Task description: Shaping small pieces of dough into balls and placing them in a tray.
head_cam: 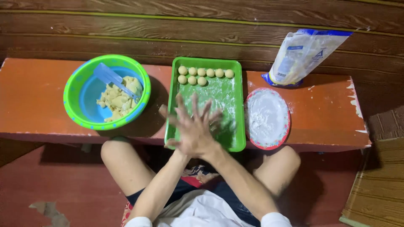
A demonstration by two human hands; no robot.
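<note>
A flour bag [301,54] stands behind a floured plate [267,118].

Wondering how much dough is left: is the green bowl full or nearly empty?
Partly filled: the green bowl holds yellow dough pieces on one side, blue bottom bare elsewhere.

Eight dough balls [201,72], one green tray [238,105], one bowl [75,105], one plate [287,126], one bag [301,54], two hands [194,128]

Wall: I see dark wooden planks [210,29], laid horizontally.
Bench: low, orange [38,96], paint chipped at right.
Floor: reddish [50,185], worn patch.
</note>
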